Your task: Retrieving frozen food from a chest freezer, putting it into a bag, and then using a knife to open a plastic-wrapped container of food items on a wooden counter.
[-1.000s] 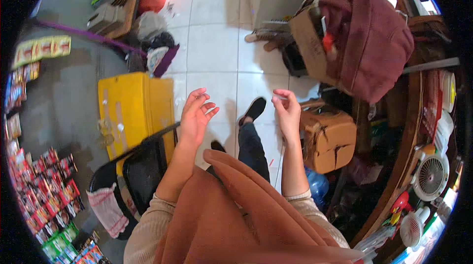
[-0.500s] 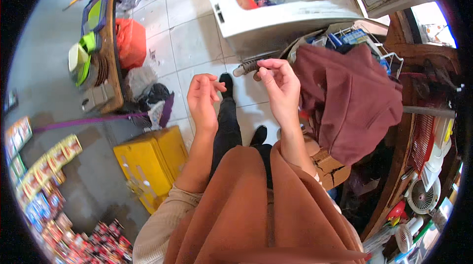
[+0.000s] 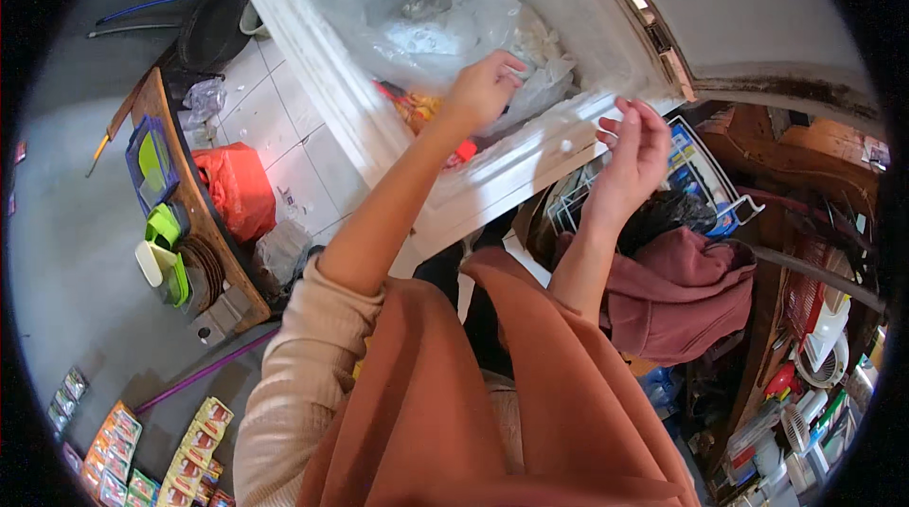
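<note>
A white chest freezer (image 3: 327,95) stands before me with its lid raised. Over its opening hangs my left hand (image 3: 485,90), fingers loosely bent and apart, with nothing visible in them. Below that hand lie a clear plastic bag (image 3: 379,10) and a packet with red and yellow print (image 3: 417,111). My right hand (image 3: 636,149) is at the freezer's near right rim, palm up, its fingers half curled and apart, holding nothing that I can see. A small white bit (image 3: 566,145) sits on the rim between the hands.
The grey lid (image 3: 776,15) rises at the upper right. Beside the freezer stand a white wire rack (image 3: 705,166) and a maroon cloth (image 3: 677,294). A wooden table (image 3: 222,251) with green containers and a red bag (image 3: 235,187) is at left. Packet strips (image 3: 194,455) lie lower left.
I have moved up to the freezer, and more of its inside shows. Both hands have gone forward, the left over the opening. A dark coiled thing by my right hand no longer shows.
</note>
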`<control>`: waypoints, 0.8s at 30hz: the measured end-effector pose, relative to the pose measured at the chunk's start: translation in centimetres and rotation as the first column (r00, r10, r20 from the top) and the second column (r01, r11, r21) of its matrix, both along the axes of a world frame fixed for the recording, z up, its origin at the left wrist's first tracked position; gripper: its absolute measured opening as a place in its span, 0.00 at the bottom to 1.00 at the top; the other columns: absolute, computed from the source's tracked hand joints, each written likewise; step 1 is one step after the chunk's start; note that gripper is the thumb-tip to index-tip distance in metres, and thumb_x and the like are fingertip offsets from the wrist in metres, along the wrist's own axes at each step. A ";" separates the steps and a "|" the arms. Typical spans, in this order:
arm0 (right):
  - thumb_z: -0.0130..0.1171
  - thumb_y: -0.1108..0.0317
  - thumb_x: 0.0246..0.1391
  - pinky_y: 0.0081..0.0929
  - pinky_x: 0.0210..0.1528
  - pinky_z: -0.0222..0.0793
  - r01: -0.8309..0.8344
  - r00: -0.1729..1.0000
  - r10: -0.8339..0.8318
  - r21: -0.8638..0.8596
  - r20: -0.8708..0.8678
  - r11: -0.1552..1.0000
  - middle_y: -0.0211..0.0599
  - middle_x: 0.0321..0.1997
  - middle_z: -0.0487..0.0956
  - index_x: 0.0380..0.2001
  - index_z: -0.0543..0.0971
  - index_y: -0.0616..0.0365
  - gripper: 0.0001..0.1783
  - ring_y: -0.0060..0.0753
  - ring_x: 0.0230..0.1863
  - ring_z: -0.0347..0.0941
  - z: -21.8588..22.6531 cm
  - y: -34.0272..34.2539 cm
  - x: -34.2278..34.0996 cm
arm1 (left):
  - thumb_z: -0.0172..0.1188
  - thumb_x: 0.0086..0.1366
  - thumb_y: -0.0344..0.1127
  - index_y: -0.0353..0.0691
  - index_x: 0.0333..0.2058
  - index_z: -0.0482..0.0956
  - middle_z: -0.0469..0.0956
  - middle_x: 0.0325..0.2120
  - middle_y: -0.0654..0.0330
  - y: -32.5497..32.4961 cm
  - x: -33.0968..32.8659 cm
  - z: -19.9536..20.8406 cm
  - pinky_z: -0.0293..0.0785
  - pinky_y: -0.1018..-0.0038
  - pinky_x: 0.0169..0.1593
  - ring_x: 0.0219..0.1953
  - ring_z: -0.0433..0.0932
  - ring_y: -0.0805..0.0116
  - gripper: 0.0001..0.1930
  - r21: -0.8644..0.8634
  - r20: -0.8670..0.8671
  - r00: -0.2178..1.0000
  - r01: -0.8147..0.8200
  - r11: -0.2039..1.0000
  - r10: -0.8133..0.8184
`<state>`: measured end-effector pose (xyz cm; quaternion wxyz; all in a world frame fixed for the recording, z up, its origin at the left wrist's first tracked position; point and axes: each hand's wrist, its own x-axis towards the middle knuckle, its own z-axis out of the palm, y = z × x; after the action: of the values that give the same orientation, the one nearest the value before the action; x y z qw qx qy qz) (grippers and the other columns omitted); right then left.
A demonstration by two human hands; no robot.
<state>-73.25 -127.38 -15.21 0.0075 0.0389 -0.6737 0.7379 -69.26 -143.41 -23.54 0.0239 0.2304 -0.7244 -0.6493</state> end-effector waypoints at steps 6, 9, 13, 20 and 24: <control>0.57 0.68 0.51 0.21 0.36 0.68 -0.209 0.977 0.178 0.382 0.115 0.900 0.34 0.32 0.79 0.35 0.78 0.60 0.10 0.23 0.30 0.72 -2.1 -3.3 -4.1 | 0.57 0.57 0.43 0.39 0.45 0.72 0.73 0.43 0.44 0.7 -4.0 -7.1 0.66 0.61 0.54 0.46 0.73 0.48 0.20 -0.597 0.409 0.858 0.510 0.619 -0.311; 0.57 0.68 0.48 0.27 0.40 0.69 -0.256 0.965 0.236 0.567 0.110 0.783 0.40 0.32 0.80 0.36 0.78 0.61 0.12 0.33 0.34 0.76 -3.9 -3.1 -7.3 | 0.56 0.58 0.43 0.36 0.42 0.73 0.74 0.39 0.44 1.2 -4.7 -6.5 0.67 0.59 0.51 0.45 0.73 0.47 0.18 -0.669 0.389 0.872 0.490 0.559 -0.298; 0.56 0.70 0.46 0.33 0.44 0.69 -0.361 0.922 0.354 0.679 0.157 0.639 0.45 0.36 0.80 0.37 0.78 0.61 0.13 0.44 0.40 0.77 -6.0 -5.4 -9.4 | 0.53 0.62 0.42 0.36 0.38 0.72 0.77 0.37 0.47 -5.3 -4.5 -7.2 0.69 0.62 0.46 0.42 0.76 0.51 0.14 -0.422 0.362 0.865 0.484 0.767 -0.347; 0.53 0.77 0.39 0.33 0.46 0.68 -0.363 0.913 0.377 0.730 0.154 0.579 0.45 0.42 0.79 0.40 0.77 0.59 0.19 0.45 0.43 0.76 -10.7 -5.1 -10.7 | 0.43 0.68 0.40 0.41 0.34 0.69 0.80 0.32 0.57 -5.1 -4.0 -3.1 0.68 0.76 0.38 0.36 0.79 0.67 0.10 0.195 0.088 0.992 -0.108 0.975 0.092; 0.52 0.78 0.38 0.32 0.47 0.68 -0.431 0.873 0.456 0.710 0.173 0.556 0.44 0.44 0.78 0.43 0.76 0.59 0.22 0.43 0.44 0.75 -10.3 -6.1 -10.3 | 0.44 0.68 0.43 0.41 0.34 0.68 0.80 0.27 0.59 -3.9 -1.0 -2.4 0.69 0.75 0.35 0.34 0.79 0.69 0.12 0.180 0.046 0.999 -0.027 0.983 0.019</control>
<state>-83.58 -133.44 -25.54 -0.1840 0.2181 -0.8782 0.3838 -70.29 -147.28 -25.94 -0.0057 0.2542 -0.6602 -0.7067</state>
